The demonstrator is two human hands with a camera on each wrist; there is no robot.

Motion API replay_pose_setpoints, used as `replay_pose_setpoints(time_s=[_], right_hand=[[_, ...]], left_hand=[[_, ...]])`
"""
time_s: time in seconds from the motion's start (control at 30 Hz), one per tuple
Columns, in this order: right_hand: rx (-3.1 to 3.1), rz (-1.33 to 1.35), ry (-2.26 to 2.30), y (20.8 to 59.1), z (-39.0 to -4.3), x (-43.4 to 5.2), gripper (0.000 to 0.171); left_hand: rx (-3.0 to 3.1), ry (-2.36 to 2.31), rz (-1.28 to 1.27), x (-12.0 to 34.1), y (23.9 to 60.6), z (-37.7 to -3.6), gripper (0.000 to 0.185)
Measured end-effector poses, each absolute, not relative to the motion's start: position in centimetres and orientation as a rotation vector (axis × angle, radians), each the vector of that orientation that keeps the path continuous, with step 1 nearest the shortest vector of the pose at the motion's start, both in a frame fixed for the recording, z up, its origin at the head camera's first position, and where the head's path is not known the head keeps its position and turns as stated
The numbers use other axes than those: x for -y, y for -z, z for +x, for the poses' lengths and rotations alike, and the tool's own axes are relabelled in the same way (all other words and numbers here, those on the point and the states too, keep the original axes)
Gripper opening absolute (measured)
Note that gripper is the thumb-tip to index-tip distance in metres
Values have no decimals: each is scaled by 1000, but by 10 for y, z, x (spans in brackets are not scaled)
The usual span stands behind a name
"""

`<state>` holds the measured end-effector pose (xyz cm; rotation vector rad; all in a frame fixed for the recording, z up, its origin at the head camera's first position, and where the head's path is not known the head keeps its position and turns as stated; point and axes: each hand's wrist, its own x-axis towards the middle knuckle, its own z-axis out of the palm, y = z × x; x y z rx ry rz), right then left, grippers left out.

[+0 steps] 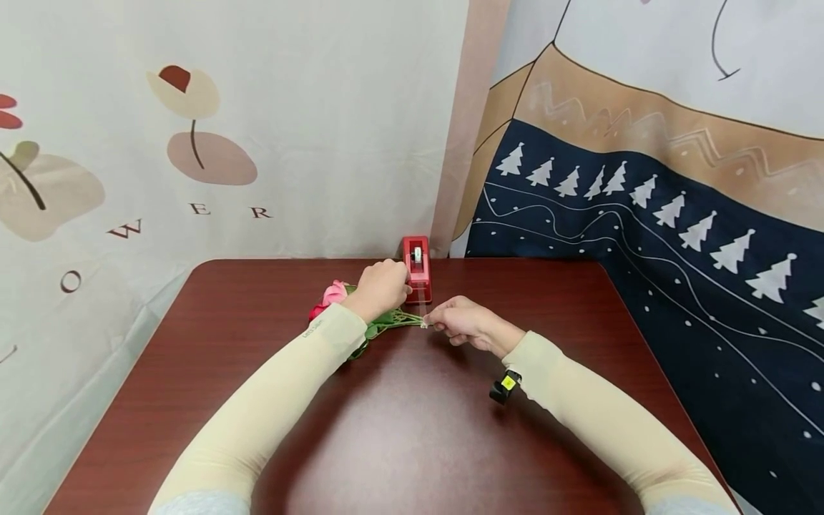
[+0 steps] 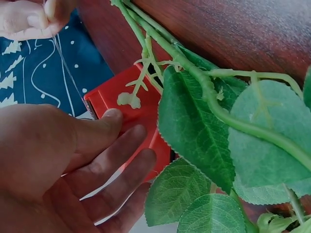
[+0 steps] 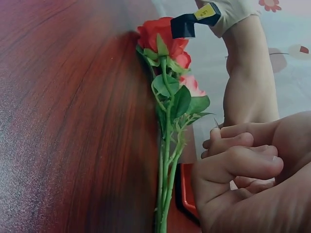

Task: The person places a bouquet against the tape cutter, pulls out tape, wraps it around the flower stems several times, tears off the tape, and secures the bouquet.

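Red plastic is what your left hand rests against: the tape dispenser stands at the far edge of the dark wood worktop, at about 12 o'clock from you, and your left fingers lie fairly straight along its side, pressing on it rather than curling round it. From the dispenser's cutter a strip of clear tape runs toward 6 o'clock to your right hand, whose fingers are curled tight and pinch the free end of the strip between thumb and forefinger (the tape itself is nearly invisible in the right wrist view). Just at 9 o'clock of the dispenser, partly under your left wrist, lies the bunch of artificial roses, red and pink heads pointing toward 9 o'clock, green stems pointing toward 3 o'clock and ending just beside your right hand. In the left wrist view the leaves and stems cross in front of the dispenser; whether they touch it I cannot tell. Printed curtains hang behind the worktop from 9 to 3 o'clock.
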<state>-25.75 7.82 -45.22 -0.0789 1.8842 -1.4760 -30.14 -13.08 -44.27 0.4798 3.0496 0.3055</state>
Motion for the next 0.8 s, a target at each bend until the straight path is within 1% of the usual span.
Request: replay_pose_setpoints(time_s=[0.17, 0.37, 0.53, 0.7, 0.8], right_hand=[[-1886, -83, 1467, 450, -257, -78, 28], [-1898, -116, 1450, 448, -253, -75, 22], [-1895, -113, 1465, 453, -250, -74, 23], [-1929, -101, 1438, 464, -250, -74, 22], [-2005, -87, 1408, 471, -252, -73, 19]], left_hand=[[-3051, -302, 468, 131, 440, -299, 15], [-3060, -302, 480, 132, 441, -298, 15], [-3136, -110, 531, 130, 441, -287, 17], [-3130, 68, 686, 123, 436, -266, 9], [-3090, 108, 802, 119, 435, -256, 10]])
